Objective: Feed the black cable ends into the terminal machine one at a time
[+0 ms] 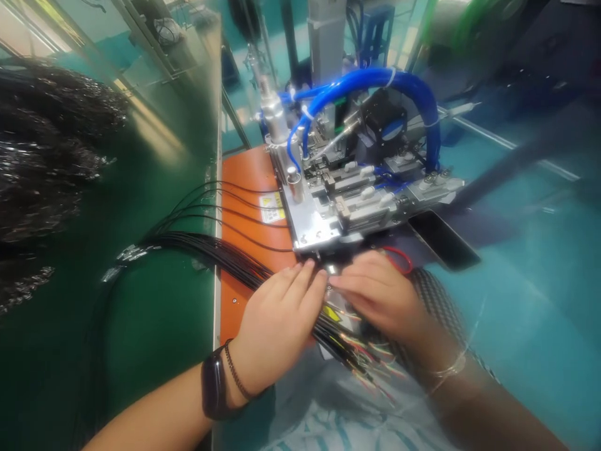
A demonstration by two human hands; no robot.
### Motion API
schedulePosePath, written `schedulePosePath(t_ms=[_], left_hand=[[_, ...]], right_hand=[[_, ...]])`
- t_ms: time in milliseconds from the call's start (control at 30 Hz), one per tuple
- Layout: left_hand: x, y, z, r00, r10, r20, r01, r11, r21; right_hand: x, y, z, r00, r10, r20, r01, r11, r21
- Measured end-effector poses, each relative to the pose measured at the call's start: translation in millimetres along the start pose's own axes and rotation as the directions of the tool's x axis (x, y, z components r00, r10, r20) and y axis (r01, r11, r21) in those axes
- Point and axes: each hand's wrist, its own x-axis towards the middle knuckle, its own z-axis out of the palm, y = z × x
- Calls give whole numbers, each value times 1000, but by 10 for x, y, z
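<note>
My left hand [286,307] lies across a thick bundle of black cables [197,244], its fingers pressed together at the front edge of a metal clamping machine [323,219]. Whatever is under those fingers is hidden. Close beside it, my right hand [382,294] has thumb and fingers pinched at the same front edge; something small there cannot be made out. Below my hands the bundle ends in stripped, coloured wire ends [370,366], red, green and white among them. Several single black cables run from the left over the orange plate [246,172] to the machine's edge.
A blue hose [366,80] arches over the machine. Right of it lies a dark phone [444,239], with a red wire loop [400,255] near my right hand. A yellow-and-white label [272,208] sits on the orange plate. Shiny dark bundles [42,144] are heaped at far left.
</note>
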Motion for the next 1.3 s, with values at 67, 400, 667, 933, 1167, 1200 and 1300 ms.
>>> schedulePosePath(t_ms=[67, 400, 667, 933, 1167, 1200, 1300], left_hand=[[20, 16, 15, 1000, 20, -4, -20, 1000, -9], [96, -49, 113, 995, -84, -62, 80, 995, -67], [105, -22, 60, 976, -205, -74, 198, 976, -91], [84, -27, 82, 984, -166, -63, 161, 985, -69], [56, -97, 98, 998, -57, 8, 57, 994, -92], [64, -113, 91, 999, -43, 21, 45, 994, -101], [85, -156, 82, 996, -41, 81, 50, 991, -120]], right_hand=[[-3, 2, 11, 1000, -15, -1, 15, 1000, 7], [20, -115, 63, 949, 213, -232, -219, 976, 2], [28, -210, 178, 966, 215, -145, -205, 976, 77], [132, -220, 153, 915, 347, -204, -330, 937, 113], [152, -149, 118, 955, 284, -88, -279, 958, 61], [150, -131, 117, 959, 277, -58, -275, 960, 42], [136, -67, 121, 953, 302, 11, -302, 953, -3]])
